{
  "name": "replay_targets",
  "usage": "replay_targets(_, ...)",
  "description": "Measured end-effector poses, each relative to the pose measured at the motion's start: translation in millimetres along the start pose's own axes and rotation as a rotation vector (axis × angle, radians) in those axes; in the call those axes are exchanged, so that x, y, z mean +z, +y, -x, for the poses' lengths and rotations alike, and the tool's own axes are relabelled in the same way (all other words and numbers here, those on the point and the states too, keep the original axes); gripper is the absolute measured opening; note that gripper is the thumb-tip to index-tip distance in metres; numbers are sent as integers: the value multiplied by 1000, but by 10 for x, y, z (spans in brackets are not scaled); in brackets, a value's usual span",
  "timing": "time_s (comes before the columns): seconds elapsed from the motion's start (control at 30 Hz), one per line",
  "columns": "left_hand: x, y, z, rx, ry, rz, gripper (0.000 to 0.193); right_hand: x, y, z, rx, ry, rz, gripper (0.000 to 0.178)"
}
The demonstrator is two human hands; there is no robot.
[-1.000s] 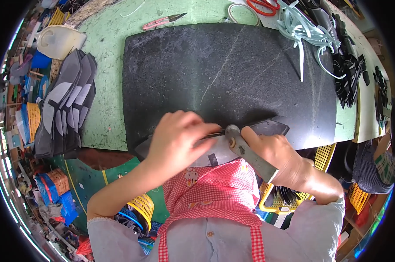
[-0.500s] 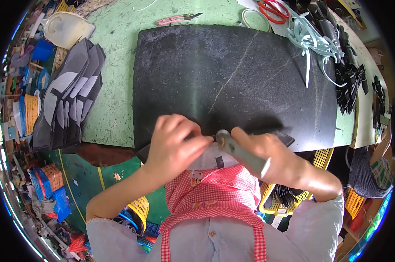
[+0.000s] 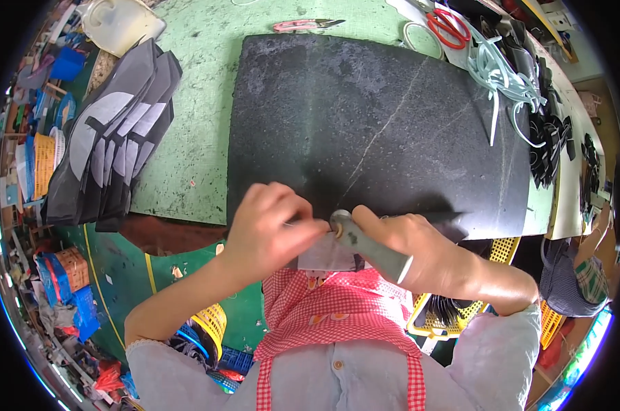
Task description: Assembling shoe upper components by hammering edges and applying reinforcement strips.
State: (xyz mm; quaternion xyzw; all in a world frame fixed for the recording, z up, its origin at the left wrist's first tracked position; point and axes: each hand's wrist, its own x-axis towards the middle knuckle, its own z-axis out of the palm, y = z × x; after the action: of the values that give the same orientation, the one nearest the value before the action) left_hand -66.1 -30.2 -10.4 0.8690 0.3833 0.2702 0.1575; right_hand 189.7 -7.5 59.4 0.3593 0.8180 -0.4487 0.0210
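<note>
One grey piece (image 3: 320,256) lies at the slab's (image 3: 365,103) near edge, its long axis seemingly along that edge, largely covered by both hands. The left hand (image 3: 267,229) is over its left part, fingers bent, thumb and forefinger drawn together; whether they pinch the piece I cannot tell. The right hand (image 3: 419,248) wraps a tool (image 3: 382,255), its round head between the hands, its body slanting nearer and rightward. Beyond, a stack (image 3: 121,133) lies along the bench's (image 3: 193,137) left edge.
</note>
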Motion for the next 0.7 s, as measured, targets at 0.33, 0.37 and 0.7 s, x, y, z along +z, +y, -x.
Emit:
replay_targets(0.33,-249,-353,149,-8,-101,105,19,66,-160,-209,-58,57,139,31)
replay_targets(0.37,-239,-352,187,94,-57,18,20,64,-160,-231,-77,113,138,31)
replay_targets(0.7,-397,-467,158,151,-45,35,20,148,-320,-368,-80,92,34,30)
